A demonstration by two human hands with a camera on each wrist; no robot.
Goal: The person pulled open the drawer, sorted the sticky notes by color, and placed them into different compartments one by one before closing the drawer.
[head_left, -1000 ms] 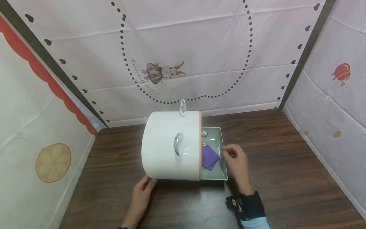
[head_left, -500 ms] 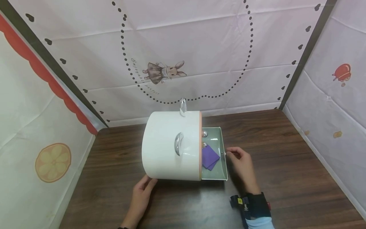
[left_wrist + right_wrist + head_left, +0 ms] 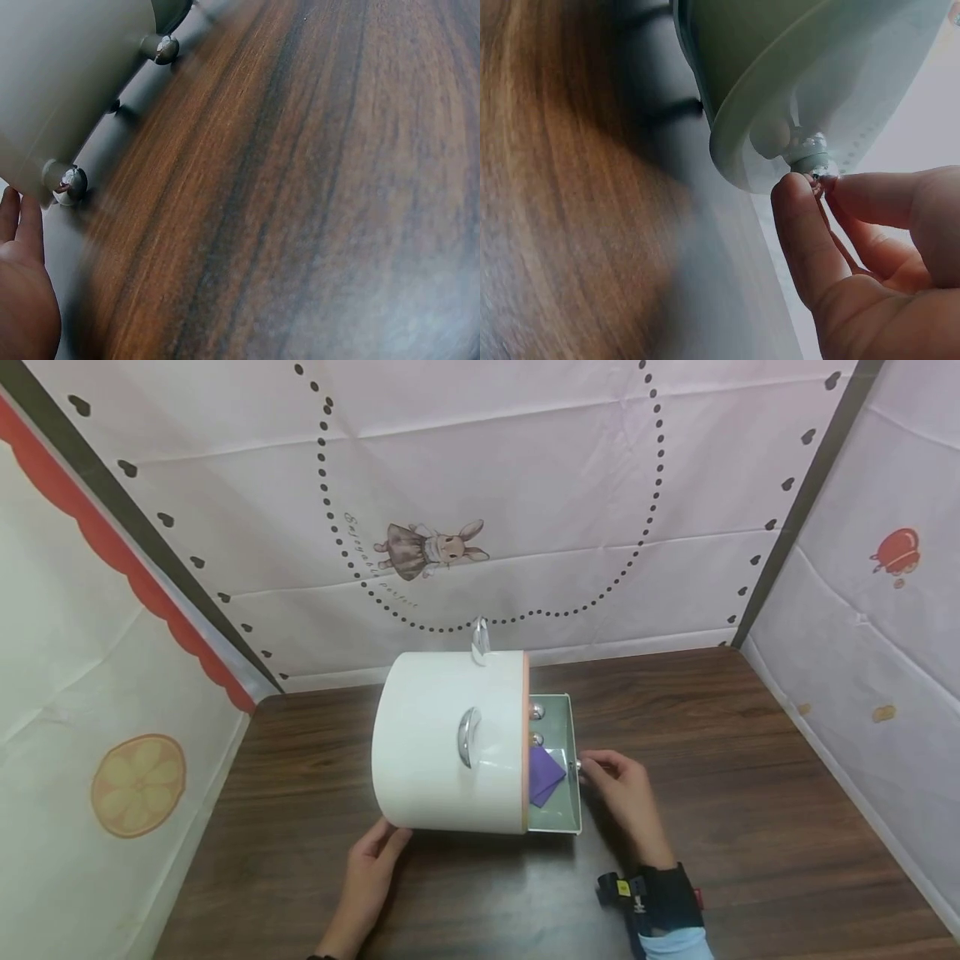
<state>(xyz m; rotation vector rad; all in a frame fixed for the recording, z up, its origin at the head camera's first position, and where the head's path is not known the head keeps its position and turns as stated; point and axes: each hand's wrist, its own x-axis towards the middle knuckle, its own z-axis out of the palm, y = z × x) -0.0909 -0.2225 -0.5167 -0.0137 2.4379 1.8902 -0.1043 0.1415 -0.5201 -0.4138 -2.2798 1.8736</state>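
A white box with a rounded side [image 3: 446, 743] stands on the brown wood-grain table, with a green drawer [image 3: 558, 814] partly pulled out on its right. Two folded purple pieces [image 3: 547, 772], flat like cloth or paper, lie in the drawer. My right hand [image 3: 626, 793] pinches the small metallic knob [image 3: 814, 161] on the drawer's front between thumb and fingertips. My left hand [image 3: 369, 868] touches the box's near left corner; its straight fingers [image 3: 30, 229] rest against the edge in the left wrist view.
Silver loop handles [image 3: 467, 737] stick up from the box, one of them near the back. Two round silver knobs [image 3: 536, 711] show above the drawer's inner end. Short round feet [image 3: 70, 184] lie along the box's lower edge. Printed cloth walls [image 3: 570, 527] enclose the table.
My right hand has shifted from the drawer's front rim to its knob. The drawer, with the purple pieces, has slid left a little into the box. My left hand stays put.
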